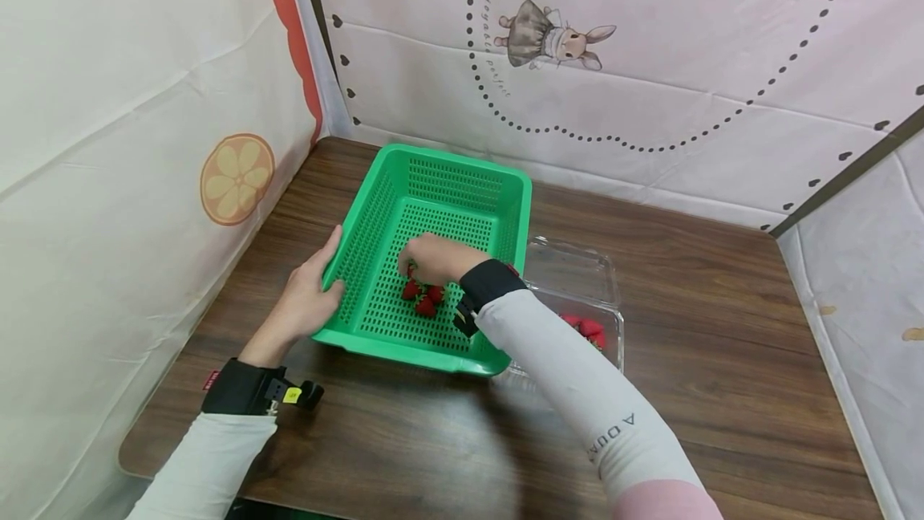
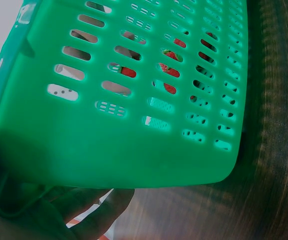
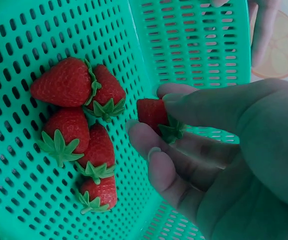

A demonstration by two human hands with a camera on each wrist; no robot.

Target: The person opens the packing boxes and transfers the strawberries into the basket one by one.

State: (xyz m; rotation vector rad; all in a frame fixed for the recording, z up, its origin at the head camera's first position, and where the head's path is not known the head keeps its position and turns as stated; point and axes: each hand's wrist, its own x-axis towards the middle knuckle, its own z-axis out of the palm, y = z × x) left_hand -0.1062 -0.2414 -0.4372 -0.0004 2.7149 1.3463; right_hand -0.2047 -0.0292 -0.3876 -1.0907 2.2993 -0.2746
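A green perforated plastic basket (image 1: 433,355) stands on the table. My left hand (image 1: 310,299) grips its left rim, thumb on the inner side; in the left wrist view the fingers show beside the basket's outer wall. Inside the basket, my right hand (image 3: 208,145) pinches a strawberry (image 3: 152,112) with green leaves between thumb and fingers, just above the mesh floor. Several red strawberries (image 3: 66,82) lie grouped on the floor beside that hand. Right of the basket, a clear plastic container (image 1: 613,327) holds more strawberries (image 1: 592,329), partly hidden by the right forearm.
The container's clear lid (image 1: 570,267) lies folded back behind it. Brown wood table (image 1: 715,327) extends to the right. White printed cloth (image 1: 678,46) hangs along the back and both sides, close to the basket's far end.
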